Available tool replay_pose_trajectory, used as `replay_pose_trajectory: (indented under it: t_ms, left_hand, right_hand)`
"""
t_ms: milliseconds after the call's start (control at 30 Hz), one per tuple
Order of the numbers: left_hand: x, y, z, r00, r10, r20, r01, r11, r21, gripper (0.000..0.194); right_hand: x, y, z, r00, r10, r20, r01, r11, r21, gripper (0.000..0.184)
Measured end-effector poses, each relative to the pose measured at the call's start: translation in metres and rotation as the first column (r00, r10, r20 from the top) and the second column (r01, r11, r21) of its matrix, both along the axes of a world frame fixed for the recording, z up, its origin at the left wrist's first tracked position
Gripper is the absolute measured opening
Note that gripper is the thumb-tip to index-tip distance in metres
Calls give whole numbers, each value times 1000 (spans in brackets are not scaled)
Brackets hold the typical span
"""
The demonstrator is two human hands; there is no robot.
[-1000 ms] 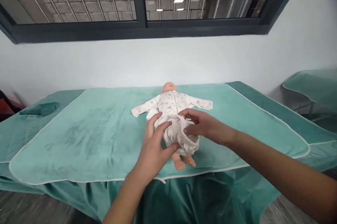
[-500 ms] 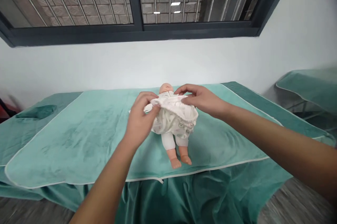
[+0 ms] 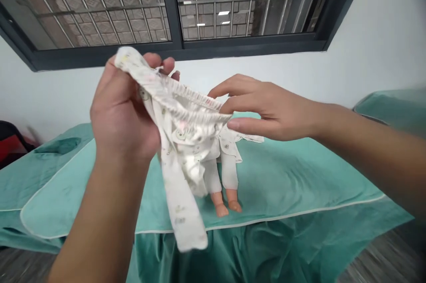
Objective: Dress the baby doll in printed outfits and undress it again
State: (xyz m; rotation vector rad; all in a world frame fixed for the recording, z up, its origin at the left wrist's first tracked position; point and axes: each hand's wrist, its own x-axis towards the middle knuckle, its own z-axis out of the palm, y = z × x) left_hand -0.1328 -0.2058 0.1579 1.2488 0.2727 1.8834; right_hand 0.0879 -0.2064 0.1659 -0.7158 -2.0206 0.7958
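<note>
White printed baby pants (image 3: 181, 134) with a gathered elastic waistband hang raised in front of me. My left hand (image 3: 123, 110) is closed around their left side, and part of the cloth drapes over its thumb side. A long narrow strip of the garment dangles down past the mat's front edge. At the right end of the waistband, my right hand (image 3: 262, 108) has the thumb outside and fingertips at the opening, gripping the edge. Behind lies a baby doll (image 3: 229, 172) on its back, in a white printed jacket and white leggings, feet bare. The pants and my hands hide its head.
A light green plush mat (image 3: 299, 172) covers the darker green bed cover (image 3: 266, 247), which drapes over the front. A barred window (image 3: 213, 3) is in the wall behind. A second green-covered surface (image 3: 392, 108) stands at right; a red and black item (image 3: 13, 145) is at far left.
The pants have come up off the doll toward me and to the left, baring its jacket and leggings. My left hand has turned palm up around the cloth.
</note>
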Motion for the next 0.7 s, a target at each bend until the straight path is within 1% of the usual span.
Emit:
replay_pose_trajectory:
  t_ms: [67,100,133,167,200,233,267,300,333,367,433,467,500,533,567,600,633,667,700]
  left_hand:
    - [-4,-2,-4,998,52,-30,-54,998,-45,12]
    - [-6,-2,-8,993,79,-85,-84,995,-60,9]
    - [-8,-2,-14,983,94,-158,-106,992,-66,7]
    - [-11,-1,-20,964,82,-252,-105,991,-77,9]
    - [-13,-1,-26,931,40,-363,-81,992,-98,13]
    - [-14,0,-32,874,-29,-484,-43,990,-136,18]
    - [-15,0,-37,793,-107,-599,-5,983,-183,22]
    - [-16,0,-41,697,-182,-694,21,972,-233,25]
    - [-16,0,-45,608,-231,-760,34,963,-266,26]
    - [-15,0,-49,537,-258,-803,44,960,-278,26]
    - [-12,-1,-58,452,-267,-851,70,962,-265,26]
    - [-11,0,-63,427,-270,-863,74,962,-264,22]
    - [-9,1,-69,420,-276,-865,63,959,-276,19]
    - [-7,3,-75,442,-281,-852,34,954,-297,17]
    - [-6,6,-81,508,-272,-817,-5,948,-318,17]
    - [-5,9,-87,615,-238,-751,-44,941,-335,17]
    - [-4,12,-92,732,-195,-652,-68,932,-355,15]
    - [-3,16,-96,833,-159,-530,-66,922,-380,13]
    - [-3,19,-99,902,-142,-407,-41,912,-409,11]
  right_hand:
    - [0,0,-2,999,20,-25,-21,999,-39,18]
    - [0,1,-4,999,16,-30,-17,999,-37,18]
    - [-1,1,-8,999,1,-45,-3,1000,-31,18]
    - [-3,3,-13,997,-20,-74,17,999,-33,18]
    - [-5,5,-19,992,-40,-116,34,998,-55,18]
    - [-8,7,-26,985,-55,-166,39,994,-100,17]
    - [-12,9,-34,974,-63,-217,27,986,-166,18]
    - [-16,11,-42,962,-69,-262,3,970,-244,19]
    - [-20,14,-52,950,-79,-302,-24,946,-323,20]
    - [-24,17,-61,936,-97,-339,-49,917,-397,21]
    - [-29,23,-79,899,-154,-411,-78,865,-496,19]
    - [-29,27,-88,880,-183,-438,-83,849,-522,18]
    - [-29,31,-96,868,-207,-451,-80,839,-539,16]
    - [-27,35,-104,866,-225,-447,-68,832,-550,15]
    - [-24,39,-110,875,-231,-425,-49,831,-554,16]
    - [-19,42,-116,899,-216,-382,-32,837,-547,18]
    - [-15,45,-120,932,-174,-319,-24,847,-531,22]
    - [-10,47,-123,965,-103,-241,-35,860,-509,25]
    - [-7,48,-125,988,-6,-152,-69,869,-490,28]
